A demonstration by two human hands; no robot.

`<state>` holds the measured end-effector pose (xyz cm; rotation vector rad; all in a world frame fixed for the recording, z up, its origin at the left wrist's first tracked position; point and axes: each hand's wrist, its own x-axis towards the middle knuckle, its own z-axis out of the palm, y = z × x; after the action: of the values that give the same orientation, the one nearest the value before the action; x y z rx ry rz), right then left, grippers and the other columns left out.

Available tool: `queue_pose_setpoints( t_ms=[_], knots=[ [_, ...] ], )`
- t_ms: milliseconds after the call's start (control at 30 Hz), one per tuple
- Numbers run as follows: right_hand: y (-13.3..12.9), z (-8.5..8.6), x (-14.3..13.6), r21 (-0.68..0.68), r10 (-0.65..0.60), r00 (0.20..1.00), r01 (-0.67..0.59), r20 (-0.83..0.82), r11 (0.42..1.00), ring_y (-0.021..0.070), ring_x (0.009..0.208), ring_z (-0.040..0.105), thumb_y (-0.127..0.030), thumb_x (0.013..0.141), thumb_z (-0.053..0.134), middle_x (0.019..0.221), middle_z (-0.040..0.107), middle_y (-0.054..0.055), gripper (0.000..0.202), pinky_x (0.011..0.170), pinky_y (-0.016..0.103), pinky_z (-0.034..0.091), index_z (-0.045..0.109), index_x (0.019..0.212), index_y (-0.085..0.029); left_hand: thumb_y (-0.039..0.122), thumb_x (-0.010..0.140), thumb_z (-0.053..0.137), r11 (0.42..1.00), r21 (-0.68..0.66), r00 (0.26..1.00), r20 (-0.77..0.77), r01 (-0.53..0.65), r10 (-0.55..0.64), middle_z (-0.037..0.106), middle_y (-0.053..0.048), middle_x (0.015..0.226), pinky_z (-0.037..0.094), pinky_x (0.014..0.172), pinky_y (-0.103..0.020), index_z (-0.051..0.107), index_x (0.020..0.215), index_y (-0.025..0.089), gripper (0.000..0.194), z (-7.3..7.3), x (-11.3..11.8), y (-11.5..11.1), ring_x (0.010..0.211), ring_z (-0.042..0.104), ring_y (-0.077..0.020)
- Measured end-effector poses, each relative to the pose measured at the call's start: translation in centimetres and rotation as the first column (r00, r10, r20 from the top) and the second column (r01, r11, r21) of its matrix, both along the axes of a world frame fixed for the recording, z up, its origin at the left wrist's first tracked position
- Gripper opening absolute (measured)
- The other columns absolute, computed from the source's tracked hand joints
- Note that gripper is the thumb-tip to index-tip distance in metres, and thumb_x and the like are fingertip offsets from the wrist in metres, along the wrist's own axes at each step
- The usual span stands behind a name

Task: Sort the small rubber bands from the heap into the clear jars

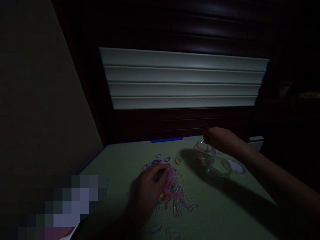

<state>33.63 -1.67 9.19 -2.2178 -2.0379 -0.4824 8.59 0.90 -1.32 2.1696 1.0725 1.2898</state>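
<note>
The heap of colourful elastic hair bands lies on the table, with stray bands around it. To its right, a few coloured bits show at the far transparent round container, so sorting looks early: most visible bands are outside the containers. The near transparent container, also right of the heap, has a lid beside it; its contents are unclear. The left hand is over the heap, thumb and forefinger drawn together; whether they pinch a band, I cannot tell. The right hand curls above the far container, its grip hidden.
</note>
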Motion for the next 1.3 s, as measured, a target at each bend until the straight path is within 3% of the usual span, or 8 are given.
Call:
queue_pose_setpoints(
  t_ms=[667, 800, 1033, 1300],
  knots=[
    [0.6, -0.3, 0.9, -0.060, 0.055, 0.995, -0.060, -0.080, 0.996, 0.0168, 0.067, 0.060, -0.021, 0.072, 0.049, 0.076, 0.065, 0.007, 0.017, 0.055, 0.024, 0.036, 0.065, 0.077, -0.021, 0.024, 0.075, 0.053, 1.000, -0.002, 1.000, -0.026, 0.013, -0.013, 0.064, 0.002, 0.078, 0.047, 0.068, -0.022, 0.062, 0.076, 0.021, 0.010, 0.3, 0.0, -0.4, 0.073, 0.060, -0.0123],
    [0.5, -0.2, 0.4, -0.039, 0.045, 0.997, -0.047, -0.060, 0.998, 0.0180, 0.070, 0.061, -0.024, 0.075, 0.046, 0.077, 0.065, 0.008, 0.019, 0.056, 0.024, 0.036, 0.065, 0.080, -0.020, 0.021, 0.076, 0.051, 0.999, -0.017, 0.998, -0.047, 0.037, -0.037, 0.062, 0.001, 0.076, 0.046, 0.068, -0.022, 0.062, 0.076, 0.020, 0.011, 0.4, 0.1, -0.6, 0.071, 0.058, -0.0119],
    [0.1, 0.3, -1.0, 0.008, 0.047, 0.999, -0.046, -0.014, 0.999, 0.0189, 0.071, 0.060, -0.032, 0.078, 0.041, 0.080, 0.065, 0.008, 0.025, 0.056, 0.025, 0.036, 0.063, 0.082, -0.021, 0.013, 0.075, 0.049, 0.972, 0.115, 0.973, -0.133, 0.205, -0.190, 0.056, -0.001, 0.074, 0.041, 0.066, -0.023, 0.058, 0.071, 0.017, 0.010, 0.8, 0.3, -1.3, 0.072, 0.053, -0.0123],
    [-0.4, -0.2, -3.4, 0.100, 0.162, 0.987, -0.163, 0.026, 0.981, 0.0167, 0.064, 0.058, -0.035, 0.080, 0.039, 0.075, 0.064, 0.005, 0.027, 0.052, 0.024, 0.033, 0.061, 0.075, -0.021, 0.015, 0.075, 0.048, 0.985, 0.082, 0.977, -0.166, 0.152, -0.137, 0.053, 0.000, 0.070, 0.039, 0.063, -0.022, 0.056, 0.070, 0.017, 0.010, 1.1, 0.0, -1.5, 0.068, 0.051, -0.0115]
  ],
)
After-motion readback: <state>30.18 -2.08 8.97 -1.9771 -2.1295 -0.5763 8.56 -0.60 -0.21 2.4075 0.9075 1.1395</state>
